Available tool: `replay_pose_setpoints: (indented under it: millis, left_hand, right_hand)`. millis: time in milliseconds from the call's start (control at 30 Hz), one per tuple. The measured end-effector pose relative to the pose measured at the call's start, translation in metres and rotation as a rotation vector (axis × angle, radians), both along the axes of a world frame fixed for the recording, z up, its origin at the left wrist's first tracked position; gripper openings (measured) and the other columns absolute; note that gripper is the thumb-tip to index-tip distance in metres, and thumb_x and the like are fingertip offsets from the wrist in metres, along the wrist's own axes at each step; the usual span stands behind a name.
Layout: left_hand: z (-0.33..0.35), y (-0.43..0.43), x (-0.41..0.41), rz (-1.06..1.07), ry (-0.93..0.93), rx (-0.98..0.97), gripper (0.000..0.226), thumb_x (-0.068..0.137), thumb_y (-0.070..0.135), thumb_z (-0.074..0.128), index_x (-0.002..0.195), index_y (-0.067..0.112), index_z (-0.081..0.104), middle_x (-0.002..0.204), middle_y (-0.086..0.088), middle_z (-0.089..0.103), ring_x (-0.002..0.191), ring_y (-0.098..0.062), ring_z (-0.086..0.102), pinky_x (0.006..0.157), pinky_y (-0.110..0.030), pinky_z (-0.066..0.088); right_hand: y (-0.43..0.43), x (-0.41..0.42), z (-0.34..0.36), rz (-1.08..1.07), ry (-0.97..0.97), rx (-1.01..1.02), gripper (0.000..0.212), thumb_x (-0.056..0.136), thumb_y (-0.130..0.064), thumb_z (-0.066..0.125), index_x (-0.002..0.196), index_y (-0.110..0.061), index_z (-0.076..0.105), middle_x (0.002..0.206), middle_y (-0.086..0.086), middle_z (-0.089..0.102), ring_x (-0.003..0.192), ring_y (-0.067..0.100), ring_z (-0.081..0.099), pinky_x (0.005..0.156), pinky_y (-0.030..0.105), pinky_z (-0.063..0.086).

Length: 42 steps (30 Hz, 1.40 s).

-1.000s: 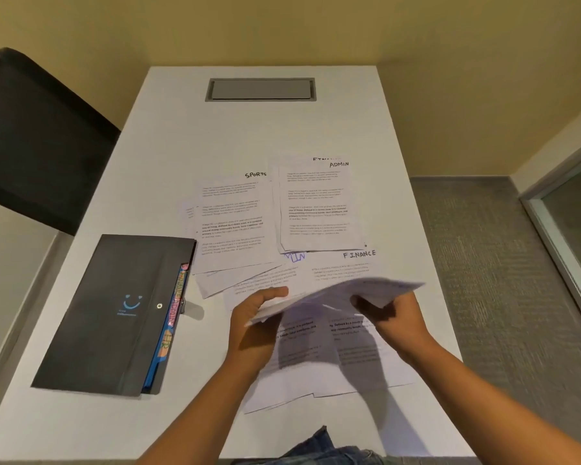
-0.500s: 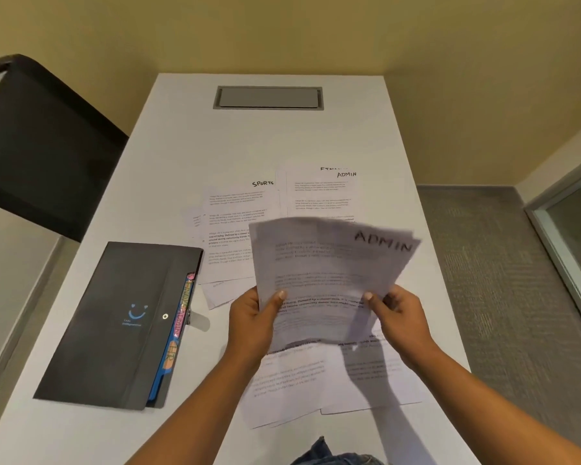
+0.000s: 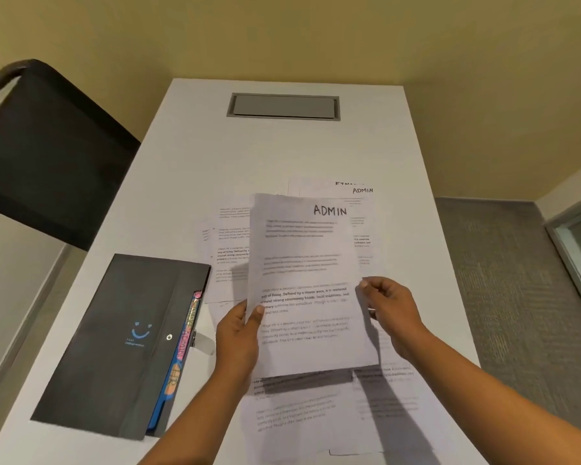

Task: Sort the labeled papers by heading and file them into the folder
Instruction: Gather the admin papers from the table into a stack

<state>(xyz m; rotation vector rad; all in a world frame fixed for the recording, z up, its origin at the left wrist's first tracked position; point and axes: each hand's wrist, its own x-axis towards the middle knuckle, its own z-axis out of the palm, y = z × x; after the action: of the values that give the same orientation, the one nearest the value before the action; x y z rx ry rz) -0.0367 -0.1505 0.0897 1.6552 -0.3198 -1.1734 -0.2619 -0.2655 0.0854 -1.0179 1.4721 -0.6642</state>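
I hold a printed sheet headed ADMIN (image 3: 302,256) upright above the table. My left hand (image 3: 239,333) pinches its left edge and my right hand (image 3: 393,310) pinches its right edge. Behind it lies another ADMIN sheet (image 3: 363,191) on top of one whose heading starts "FIN". More printed sheets (image 3: 228,236) lie to the left, with headings hidden by the held sheet. Other sheets (image 3: 299,411) lie under my hands near the front edge. The black folder (image 3: 114,344) lies shut at the left, with coloured tabs (image 3: 182,350) showing along its right side.
The white table (image 3: 249,156) has a grey cable hatch (image 3: 282,106) at its far end. A black chair (image 3: 47,156) stands at the table's left side. Grey carpet and a glass door frame are on the right.
I have lifted the ADMIN sheet from flat near the table to upright and facing me. It has shifted a little left, and it now covers the SPORTS heading.
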Motion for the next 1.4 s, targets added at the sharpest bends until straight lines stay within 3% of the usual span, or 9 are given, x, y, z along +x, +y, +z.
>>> replay_pose_setpoints:
  millis: [267, 333, 433, 600, 733, 933, 1167, 1267, 1400]
  left_hand:
    - [-0.018, -0.01, 0.025, 0.107, -0.021, 0.031, 0.025, 0.097, 0.018, 0.06, 0.121, 0.016, 0.067, 0.11, -0.005, 0.075, 0.104, -0.029, 0.07, 0.096, -0.049, 0.054]
    - [-0.018, -0.012, 0.028, 0.107, -0.023, 0.026, 0.023, 0.098, 0.018, 0.058, 0.119, 0.018, 0.068, 0.107, -0.005, 0.076, 0.099, -0.028, 0.071, 0.087, -0.045, 0.057]
    - [-0.017, -0.013, 0.031, 0.102, -0.039, 0.028, 0.02, 0.099, 0.019, 0.056, 0.115, 0.022, 0.068, 0.102, 0.0, 0.077, 0.093, -0.022, 0.073, 0.075, -0.036, 0.059]
    - [-0.022, -0.014, 0.039, 0.141, -0.054, 0.091, 0.014, 0.098, 0.019, 0.058, 0.103, 0.025, 0.07, 0.098, 0.003, 0.078, 0.094, -0.023, 0.073, 0.084, -0.044, 0.058]
    - [-0.027, -0.018, 0.044, 0.16, -0.025, 0.108, 0.013, 0.097, 0.019, 0.059, 0.104, 0.023, 0.069, 0.097, 0.002, 0.078, 0.091, -0.022, 0.074, 0.071, -0.036, 0.06]
    - [-0.031, -0.023, 0.049, 0.158, -0.033, 0.088, 0.017, 0.098, 0.017, 0.058, 0.101, 0.028, 0.07, 0.098, 0.005, 0.077, 0.092, -0.019, 0.073, 0.073, -0.034, 0.058]
    - [-0.024, -0.01, 0.049, 0.138, -0.047, 0.059, 0.022, 0.1, 0.016, 0.054, 0.119, 0.017, 0.066, 0.109, -0.002, 0.075, 0.1, -0.024, 0.071, 0.079, -0.036, 0.058]
    - [-0.018, -0.002, 0.045, 0.147, -0.052, 0.041, 0.021, 0.1, 0.015, 0.054, 0.117, 0.018, 0.067, 0.107, -0.002, 0.075, 0.098, -0.024, 0.071, 0.074, -0.033, 0.057]
    - [-0.011, 0.01, 0.037, 0.14, -0.056, 0.03, 0.022, 0.099, 0.016, 0.055, 0.117, 0.018, 0.067, 0.104, -0.002, 0.076, 0.094, -0.023, 0.072, 0.068, -0.031, 0.057]
  right_hand:
    - [-0.079, 0.007, -0.027, -0.034, 0.38, -0.006, 0.033, 0.097, -0.042, 0.054, 0.075, -0.017, 0.053, 0.084, -0.002, 0.07, 0.087, 0.018, 0.069, 0.066, 0.033, 0.05]
    - [-0.095, 0.005, -0.041, -0.02, 0.506, 0.024, 0.035, 0.094, -0.05, 0.052, 0.09, -0.016, 0.058, 0.096, 0.006, 0.069, 0.1, 0.03, 0.067, 0.078, 0.038, 0.053]
    - [-0.114, 0.005, -0.059, -0.086, 0.706, 0.185, 0.064, 0.085, -0.055, 0.061, 0.119, -0.001, 0.056, 0.117, 0.017, 0.063, 0.108, 0.038, 0.06, 0.087, 0.042, 0.051]
    - [-0.12, 0.022, -0.065, 0.002, 0.921, 0.264, 0.079, 0.073, -0.057, 0.073, 0.126, -0.005, 0.047, 0.125, 0.014, 0.054, 0.121, 0.035, 0.05, 0.097, 0.049, 0.047]
    - [-0.123, 0.029, -0.068, 0.019, 0.839, 0.266, 0.065, 0.076, -0.039, 0.077, 0.122, -0.006, 0.046, 0.114, 0.014, 0.064, 0.107, 0.036, 0.061, 0.092, 0.047, 0.052]
    - [-0.121, 0.016, -0.062, -0.02, 0.667, 0.073, 0.016, 0.086, -0.027, 0.067, 0.094, -0.014, 0.06, 0.088, 0.004, 0.063, 0.079, 0.03, 0.063, 0.071, 0.038, 0.057]
    - [-0.091, -0.026, -0.048, -0.079, 0.567, 0.051, 0.02, 0.087, -0.028, 0.071, 0.085, -0.008, 0.067, 0.085, 0.01, 0.07, 0.074, 0.029, 0.065, 0.065, 0.04, 0.057]
    - [-0.071, -0.048, -0.046, -0.083, 0.51, 0.096, 0.022, 0.09, -0.023, 0.069, 0.103, -0.006, 0.071, 0.093, 0.012, 0.072, 0.083, 0.033, 0.068, 0.076, 0.047, 0.06]
    - [-0.048, -0.068, -0.043, -0.111, 0.518, 0.052, 0.019, 0.094, -0.016, 0.063, 0.112, -0.009, 0.066, 0.097, 0.009, 0.068, 0.086, 0.031, 0.064, 0.07, 0.04, 0.055]
